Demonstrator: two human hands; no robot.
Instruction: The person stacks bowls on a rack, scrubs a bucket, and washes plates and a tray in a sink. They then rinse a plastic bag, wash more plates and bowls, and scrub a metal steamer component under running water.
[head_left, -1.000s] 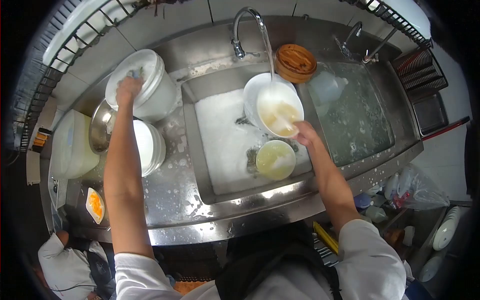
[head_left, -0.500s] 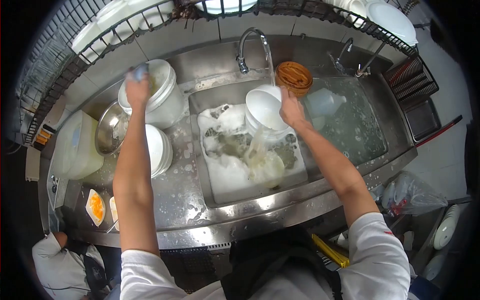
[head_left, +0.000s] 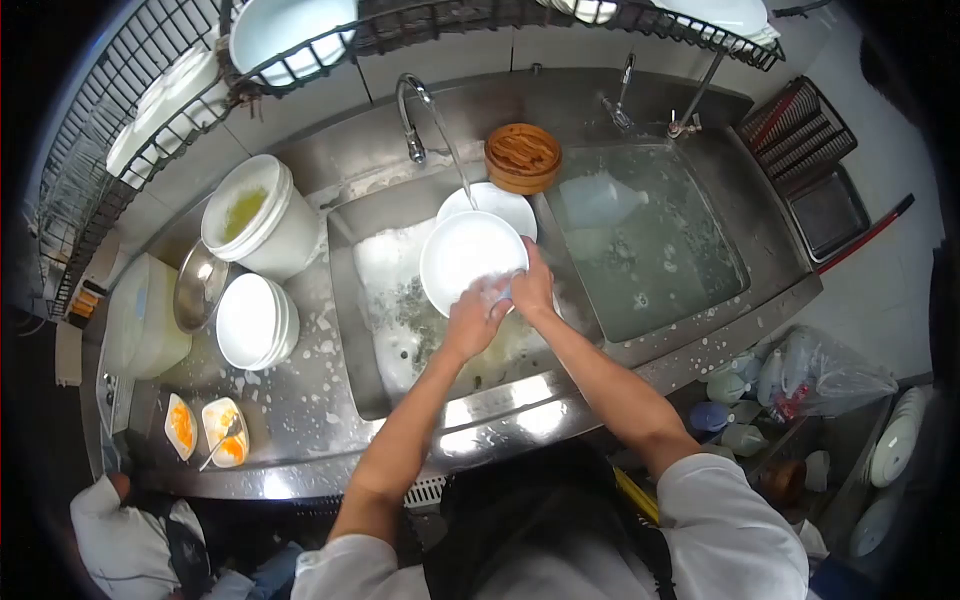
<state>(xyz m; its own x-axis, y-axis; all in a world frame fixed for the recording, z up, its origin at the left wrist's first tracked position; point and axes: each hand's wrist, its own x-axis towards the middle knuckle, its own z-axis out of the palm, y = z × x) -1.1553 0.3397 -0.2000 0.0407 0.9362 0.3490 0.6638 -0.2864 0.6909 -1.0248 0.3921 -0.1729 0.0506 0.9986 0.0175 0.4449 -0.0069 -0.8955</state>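
Note:
A white bowl is tilted toward me over the left sink basin. My right hand is closed on its right rim. Pressed into the bowl's lower right side, my left hand is closed round a bluish sponge, mostly hidden by fingers and suds. Another white bowl sits just behind, under water running from the faucet. Cloudy water and foam lie in the basin below.
A round wooden steamer stands on the divider beside the water-filled right basin. To the left are a white bucket, stacked bowls, a metal bowl and food dishes. A wire rack hangs above; another person is at lower left.
My left hand has come from the bucket to the bowl with the sponge. My right hand has moved the bowl nearer and left in view; water no longer pours from it. The camera view has shifted.

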